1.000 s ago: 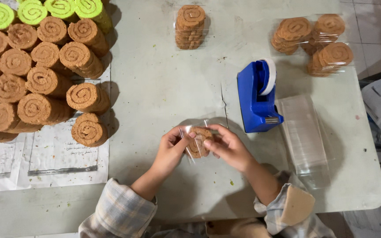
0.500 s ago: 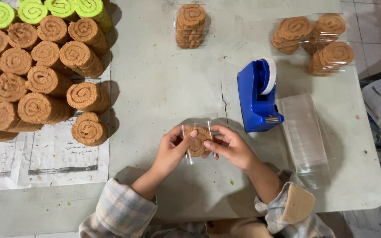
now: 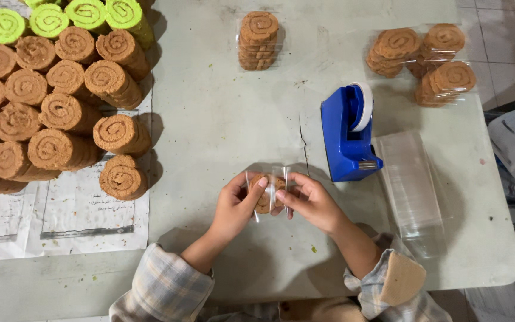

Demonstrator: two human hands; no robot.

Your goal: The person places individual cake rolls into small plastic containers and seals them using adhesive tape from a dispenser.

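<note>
Clear plastic wraps a small stack of brown swirl biscuits (image 3: 267,192), pinched between left hand (image 3: 233,206) and right hand (image 3: 311,203), fingers closed on it, hiding most of the stack. Just beyond sits a blue tape dispenser (image 3: 347,140) on the pale, cracked table (image 3: 227,113); grey floor tiles (image 3: 508,36) show top right.

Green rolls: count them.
4. They sit in a row along the top left edge, behind the brown rolls: one far left, one beside it, a third, and the rightmost. More may lie beyond the frame's edge.
</note>
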